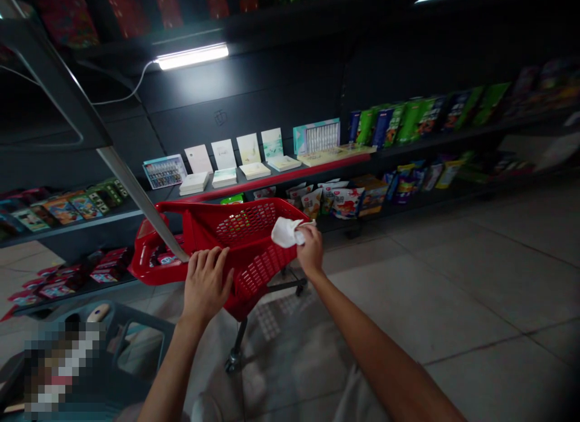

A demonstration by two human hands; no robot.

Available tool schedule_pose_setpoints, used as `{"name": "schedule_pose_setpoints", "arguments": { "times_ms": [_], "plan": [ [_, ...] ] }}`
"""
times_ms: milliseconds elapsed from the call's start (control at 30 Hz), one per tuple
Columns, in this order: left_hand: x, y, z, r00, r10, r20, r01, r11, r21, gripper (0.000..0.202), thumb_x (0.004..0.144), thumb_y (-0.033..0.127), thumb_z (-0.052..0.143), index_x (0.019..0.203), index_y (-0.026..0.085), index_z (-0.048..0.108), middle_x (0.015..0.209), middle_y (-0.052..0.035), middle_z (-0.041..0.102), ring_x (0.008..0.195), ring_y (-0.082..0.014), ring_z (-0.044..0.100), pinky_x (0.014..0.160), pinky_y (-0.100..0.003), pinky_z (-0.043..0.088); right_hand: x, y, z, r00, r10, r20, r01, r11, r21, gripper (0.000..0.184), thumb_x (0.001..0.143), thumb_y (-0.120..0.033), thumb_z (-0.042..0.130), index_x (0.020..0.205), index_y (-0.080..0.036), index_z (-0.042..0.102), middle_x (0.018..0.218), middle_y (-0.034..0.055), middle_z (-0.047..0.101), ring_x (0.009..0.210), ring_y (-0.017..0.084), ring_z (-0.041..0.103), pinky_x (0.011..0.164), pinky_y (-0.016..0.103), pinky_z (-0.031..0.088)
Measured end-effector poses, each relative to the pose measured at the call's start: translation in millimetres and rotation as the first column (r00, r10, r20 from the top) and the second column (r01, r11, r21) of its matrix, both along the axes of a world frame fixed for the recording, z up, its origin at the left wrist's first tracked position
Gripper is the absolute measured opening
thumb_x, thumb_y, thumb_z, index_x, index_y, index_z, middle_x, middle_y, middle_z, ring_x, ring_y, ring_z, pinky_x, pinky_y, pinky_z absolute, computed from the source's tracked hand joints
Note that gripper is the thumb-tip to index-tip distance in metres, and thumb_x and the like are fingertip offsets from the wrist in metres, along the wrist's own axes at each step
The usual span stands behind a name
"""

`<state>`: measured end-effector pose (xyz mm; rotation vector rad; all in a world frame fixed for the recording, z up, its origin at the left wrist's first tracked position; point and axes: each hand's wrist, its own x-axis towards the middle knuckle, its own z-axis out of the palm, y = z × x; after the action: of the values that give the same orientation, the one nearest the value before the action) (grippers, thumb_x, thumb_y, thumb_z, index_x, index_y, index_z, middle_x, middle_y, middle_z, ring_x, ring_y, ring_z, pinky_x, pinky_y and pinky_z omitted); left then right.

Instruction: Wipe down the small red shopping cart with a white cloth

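A red plastic shopping cart [203, 219] with perforated sides stands in front of me at an angle. My left hand [206, 286] grips its near rim, fingers over the edge and thumb apart on the outer side. At the cart's right end, my right hand [310, 249] is closed on a white cloth [286, 231], which lies against the rim there. The right fingertips are partly hidden by the cloth. A metal pole [140, 195] slants down in front of the cart, ending near my left hand.
Behind the cart runs a dark shelf with upright cards and booklets [224, 154] and a red front edge [335, 166]. Snack bags [347, 201] fill the lower level. Green and blue packs [410, 120] stand right. A grey plastic cart [136, 343] is at lower left.
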<state>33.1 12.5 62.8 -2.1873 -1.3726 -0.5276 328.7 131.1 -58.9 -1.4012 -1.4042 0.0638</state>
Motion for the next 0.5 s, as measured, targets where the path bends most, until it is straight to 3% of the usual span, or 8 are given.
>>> {"name": "schedule_pose_setpoints", "arguments": {
  "times_ms": [67,167,267,367,500],
  "plan": [
    [1,-1,0.9,1.000,0.000,0.013,0.000,1.000,-0.015,0.049,0.098,0.038,0.052,0.142,0.019,0.057,0.135,-0.0145,0.064,0.122,-0.0340,0.054,0.112,-0.054,0.035,19,19,-14.4,0.974,-0.167,-0.151,0.153,0.983,-0.100,0.039,0.084,-0.014,0.050,0.118,-0.014,0.069,0.122,0.0160,0.060,0.116,0.027,0.055,0.108,0.040,0.044],
    [3,-3,2.3,0.999,0.007,0.032,-0.005,0.999,-0.043,0.050,0.098,0.040,0.053,0.143,0.020,0.057,0.136,-0.0137,0.064,0.126,-0.0335,0.053,0.113,-0.054,0.033,22,41,-36.8,0.919,-0.248,-0.307,0.198,0.962,-0.185,0.043,0.077,-0.018,0.054,0.118,-0.012,0.067,0.113,0.0169,0.064,0.106,0.028,0.059,0.103,0.043,0.047],
    [3,-3,3.0,0.999,0.013,0.032,-0.011,0.998,-0.067,0.050,0.099,0.041,0.051,0.144,0.019,0.057,0.137,-0.0133,0.064,0.127,-0.0327,0.053,0.114,-0.054,0.033,-11,42,-51.8,0.903,-0.228,-0.364,0.187,0.971,-0.146,0.049,0.078,-0.022,0.054,0.124,-0.009,0.063,0.119,0.0208,0.065,0.111,0.030,0.059,0.105,0.046,0.046],
    [4,-2,3.3,0.999,0.013,0.041,-0.010,0.998,-0.068,0.050,0.100,0.042,0.049,0.145,0.020,0.057,0.137,-0.0126,0.064,0.127,-0.0320,0.053,0.114,-0.053,0.032,-59,26,-57.7,0.910,-0.190,-0.368,0.165,0.981,-0.097,0.056,0.082,-0.034,0.058,0.132,-0.008,0.059,0.131,0.0245,0.062,0.123,0.032,0.056,0.110,0.046,0.044],
    [5,1,3.4,0.999,0.020,0.035,-0.018,0.998,-0.067,0.050,0.102,0.042,0.047,0.145,0.019,0.057,0.138,-0.0126,0.064,0.127,-0.0314,0.053,0.114,-0.052,0.031,-105,-8,-56.8,0.926,-0.056,-0.374,-0.004,0.987,-0.158,0.051,0.086,-0.044,0.059,0.125,-0.011,0.066,0.126,0.0210,0.068,0.121,0.032,0.061,0.110,0.047,0.045]
  ]
}}
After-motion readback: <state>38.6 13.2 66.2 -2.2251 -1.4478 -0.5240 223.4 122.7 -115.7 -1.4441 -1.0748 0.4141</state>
